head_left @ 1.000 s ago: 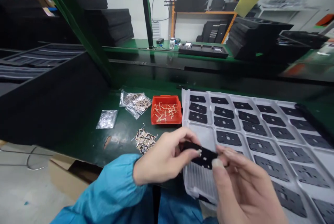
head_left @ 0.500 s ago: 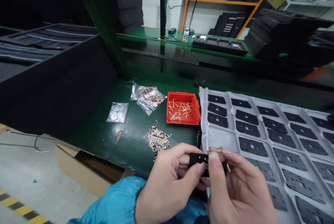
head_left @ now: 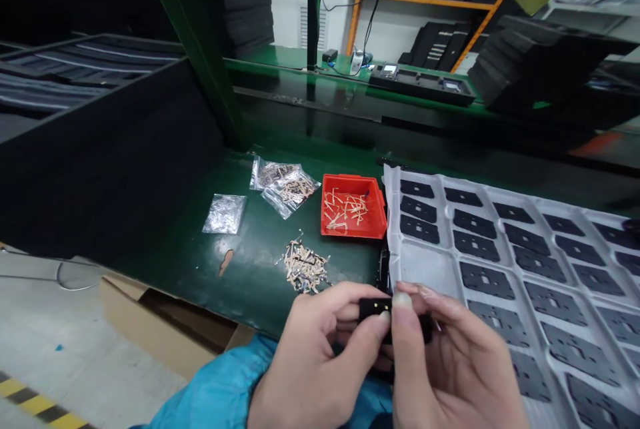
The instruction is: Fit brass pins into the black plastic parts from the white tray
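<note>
Between my two hands is a flat black plate with small gold-coloured spots on its face. My left hand pinches its left end, the thumb lying on the front. My right hand grips the other end, its thumb pressed upright across the plate. Much of the plate is hidden behind my fingers. Just beyond my left hand lies a loose pile of small beige and dark strip-like parts. Close to my right hand is a white moulded tray holding rows of similar flat black plates.
A red bin with thin beige strips stands left of the tray. Clear bags of small parts and a silvery packet lie on the green table. A cardboard box sits below the table edge; black foam stacks rise behind.
Both hands have shifted very slightly left with the black plate between them. The right thumb has moved a little left across it. The camera view has tilted slightly.
</note>
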Available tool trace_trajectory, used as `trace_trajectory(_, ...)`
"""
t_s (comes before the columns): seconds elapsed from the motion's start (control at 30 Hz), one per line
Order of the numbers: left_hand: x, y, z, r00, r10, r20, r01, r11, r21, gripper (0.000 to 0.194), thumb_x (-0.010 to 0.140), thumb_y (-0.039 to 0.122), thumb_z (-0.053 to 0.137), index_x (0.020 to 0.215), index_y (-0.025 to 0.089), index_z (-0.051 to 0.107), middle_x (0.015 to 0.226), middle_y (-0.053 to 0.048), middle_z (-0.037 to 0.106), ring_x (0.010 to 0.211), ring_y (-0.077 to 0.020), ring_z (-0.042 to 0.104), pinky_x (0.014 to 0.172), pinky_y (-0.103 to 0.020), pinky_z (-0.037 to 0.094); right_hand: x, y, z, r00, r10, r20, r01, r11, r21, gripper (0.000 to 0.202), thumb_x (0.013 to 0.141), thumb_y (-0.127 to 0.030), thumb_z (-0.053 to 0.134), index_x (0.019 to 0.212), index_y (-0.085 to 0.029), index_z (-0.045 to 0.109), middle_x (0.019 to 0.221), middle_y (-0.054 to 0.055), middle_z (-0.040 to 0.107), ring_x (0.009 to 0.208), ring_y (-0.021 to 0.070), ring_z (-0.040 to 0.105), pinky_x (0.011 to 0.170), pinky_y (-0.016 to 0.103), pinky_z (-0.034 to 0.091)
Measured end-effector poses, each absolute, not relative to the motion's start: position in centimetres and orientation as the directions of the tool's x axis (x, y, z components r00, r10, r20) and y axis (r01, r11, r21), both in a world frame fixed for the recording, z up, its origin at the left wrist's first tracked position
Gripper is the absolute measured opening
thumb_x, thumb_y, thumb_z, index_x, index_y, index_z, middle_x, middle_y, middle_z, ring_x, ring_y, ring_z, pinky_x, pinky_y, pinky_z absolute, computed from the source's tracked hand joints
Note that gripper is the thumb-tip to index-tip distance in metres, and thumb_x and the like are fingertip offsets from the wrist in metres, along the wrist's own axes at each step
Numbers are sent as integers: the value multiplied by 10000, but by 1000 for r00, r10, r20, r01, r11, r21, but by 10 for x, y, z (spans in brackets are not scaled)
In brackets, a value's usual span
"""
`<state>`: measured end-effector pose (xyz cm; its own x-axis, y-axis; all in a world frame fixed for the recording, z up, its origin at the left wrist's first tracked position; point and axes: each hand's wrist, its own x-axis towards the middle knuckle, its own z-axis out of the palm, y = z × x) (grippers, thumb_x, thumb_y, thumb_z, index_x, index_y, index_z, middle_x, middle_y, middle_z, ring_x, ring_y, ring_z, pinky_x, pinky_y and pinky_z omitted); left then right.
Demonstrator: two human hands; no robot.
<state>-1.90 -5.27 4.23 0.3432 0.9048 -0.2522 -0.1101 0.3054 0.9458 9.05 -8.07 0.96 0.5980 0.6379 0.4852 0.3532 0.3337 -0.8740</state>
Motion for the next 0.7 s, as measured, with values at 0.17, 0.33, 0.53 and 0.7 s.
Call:
trace_trajectory(0.17,-18,-56,39,275,941,-197,-52,219,974,297,1049,405,610,1005,202,822,832,-47,831,676,-161,771,621,-191,647,87,-83,7,488,673,555,445,356,-822,474,881,6,707,1274,-254,649,1119,23,746,1035,133,735,881,251,630)
trace_trajectory(0.33,-11,-58,35,133,988,-76,-18,80,997,228,1036,332,623,932,205,781,796,-31,802,698,-150,761,639,-165,612,71,-74,4,541,573,616,512,358,-781,465,908,-14,673,1296,-271,644,1144,23,676,1017,96,714,888,189,613)
trace_trajectory(0.53,-2,-60,30,-16,989,-148,-41,147,988,242,1032,389,622,929,196,725,667,-2,697,496,-101,597,468,-154,465,77,-79,3,667,628,402,281,287,-916,382,987,-123,638,1343,-242,566,1242,118,661,963,201,803,807,351,710)
trace_trajectory(0.7,0,-60,27,-4,999,-49,16,49,999,232,1018,369,633,877,202,709,746,-31,736,593,-145,655,564,-199,549,83,-81,1,610,657,442,263,359,-896,531,877,-47,751,1340,-246,585,1084,56,718,938,159,791,799,252,688)
